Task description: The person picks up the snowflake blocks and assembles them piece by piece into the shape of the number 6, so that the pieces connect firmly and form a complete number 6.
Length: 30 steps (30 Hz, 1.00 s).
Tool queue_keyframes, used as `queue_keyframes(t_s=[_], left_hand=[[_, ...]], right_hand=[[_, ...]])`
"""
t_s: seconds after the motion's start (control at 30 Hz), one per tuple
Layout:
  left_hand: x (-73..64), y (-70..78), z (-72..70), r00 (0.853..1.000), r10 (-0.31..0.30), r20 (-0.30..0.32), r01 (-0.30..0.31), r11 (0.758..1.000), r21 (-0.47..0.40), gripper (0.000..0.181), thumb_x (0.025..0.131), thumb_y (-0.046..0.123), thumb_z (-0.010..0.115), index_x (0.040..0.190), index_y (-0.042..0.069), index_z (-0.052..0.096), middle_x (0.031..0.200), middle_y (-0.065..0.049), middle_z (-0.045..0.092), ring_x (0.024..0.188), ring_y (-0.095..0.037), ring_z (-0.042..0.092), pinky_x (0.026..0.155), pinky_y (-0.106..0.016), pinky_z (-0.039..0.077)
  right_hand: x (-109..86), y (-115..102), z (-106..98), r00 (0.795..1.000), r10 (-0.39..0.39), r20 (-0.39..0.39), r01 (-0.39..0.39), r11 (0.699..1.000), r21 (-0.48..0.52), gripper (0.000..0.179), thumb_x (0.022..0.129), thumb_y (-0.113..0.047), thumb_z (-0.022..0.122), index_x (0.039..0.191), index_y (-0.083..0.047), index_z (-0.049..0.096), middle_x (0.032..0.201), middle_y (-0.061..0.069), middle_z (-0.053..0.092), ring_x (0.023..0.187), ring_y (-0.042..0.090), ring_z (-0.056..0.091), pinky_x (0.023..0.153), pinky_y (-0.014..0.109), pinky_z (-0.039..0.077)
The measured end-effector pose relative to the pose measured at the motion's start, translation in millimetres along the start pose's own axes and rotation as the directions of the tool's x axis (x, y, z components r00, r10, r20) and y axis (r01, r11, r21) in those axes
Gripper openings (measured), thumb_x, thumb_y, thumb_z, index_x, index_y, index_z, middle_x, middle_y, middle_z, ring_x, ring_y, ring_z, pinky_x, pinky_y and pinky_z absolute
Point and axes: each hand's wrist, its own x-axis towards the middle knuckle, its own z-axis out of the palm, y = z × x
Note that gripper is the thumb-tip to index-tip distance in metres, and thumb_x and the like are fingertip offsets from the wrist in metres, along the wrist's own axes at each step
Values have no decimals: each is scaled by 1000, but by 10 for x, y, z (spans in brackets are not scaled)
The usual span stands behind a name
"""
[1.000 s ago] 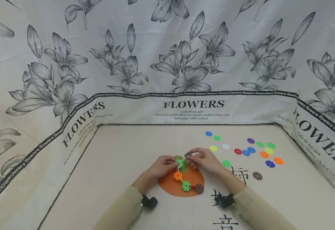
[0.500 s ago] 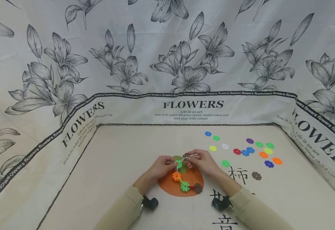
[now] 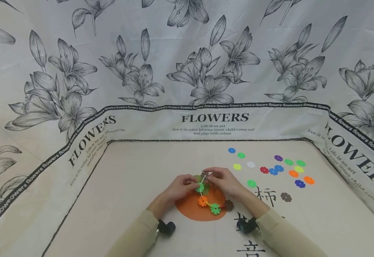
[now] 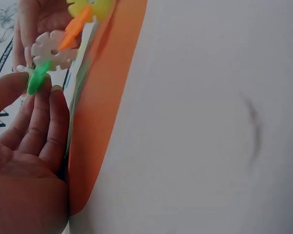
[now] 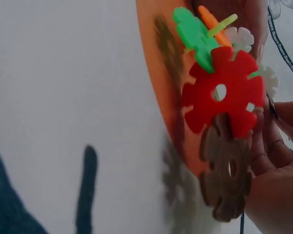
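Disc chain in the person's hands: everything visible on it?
The disc chain is flat, notched, plastic-looking discs with centre holes, slotted together at angles. From the free end: brown disc, red disc, green disc, yellow disc, orange disc, white disc, second green disc, second white disc, second brown disc. The left hand pinches the second green disc, the right hand the second brown disc. It bends mostly over the orange print; shadows suggest it is raised. Whether the second brown disc is seated is unclear.
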Motion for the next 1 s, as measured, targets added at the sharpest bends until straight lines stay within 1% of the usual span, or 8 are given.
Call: queue_keyframes(t_s=[0.1,0.23,0.4,0.53,0.67,0.73,0.87,1.0], left_hand=[[3,-3,-18,1000,-14,-3,14,1000,-4,20,100,21,67,113,6,71,104,-3,74,97,-14,64,95,-36,49],[10,3,-23,1000,-27,-15,26,1000,-11,25,102,26,65,116,6,71,110,-5,74,104,-15,65,105,-45,45],[24,-5,2,999,-15,-30,15,1000,-7,26,101,25,66,114,3,71,108,-7,75,103,-17,66,106,-47,46],[18,-1,20,999,-29,-42,29,1000,-2,22,101,23,67,112,4,71,106,-6,74,100,-17,65,104,-46,48],[0,10,28,999,-29,-42,29,1000,-5,20,101,21,67,110,3,71,103,-6,74,96,-16,65,100,-43,49],[-5,6,30,999,-23,-38,22,1000,-10,20,100,19,67,110,2,71,101,-7,75,94,-15,65,97,-40,51],[-8,1,29,999,-26,-35,25,1000,-15,19,100,18,67,109,2,71,99,-6,75,91,-13,65,92,-33,51],[-7,8,21,999,-26,-39,26,1000,-12,18,100,17,67,108,1,71,98,-5,75,90,-12,64,90,-31,51]], right_hand=[[7,-18,10,999,-19,33,21,998,-51,35,104,-5,55,138,3,58,117,17,72,104,28,66,89,31,52],[11,-51,28,997,-39,72,45,996,-76,34,103,-4,56,137,4,59,109,20,73,87,29,62,74,28,50],[18,-65,56,995,-9,95,14,998,-53,38,102,-3,56,139,7,53,98,24,73,69,26,55,63,27,47],[12,-57,63,995,16,103,-11,999,-45,41,102,-4,57,142,7,49,99,23,74,70,24,55,64,27,47],[-17,-39,-6,996,28,83,-17,991,-135,39,102,-9,58,139,4,54,99,15,75,83,24,61,75,30,50],[-36,-12,-83,999,20,50,-8,972,-235,35,102,-10,60,134,1,59,98,10,73,87,22,63,77,32,52],[-62,86,-331,998,-16,-53,-9,901,-434,28,99,-10,63,125,0,65,99,7,69,86,19,63,75,33,53],[-82,199,-612,984,-18,-176,-79,845,-529,28,99,-11,64,125,0,65,101,9,67,88,21,59,76,35,50]])
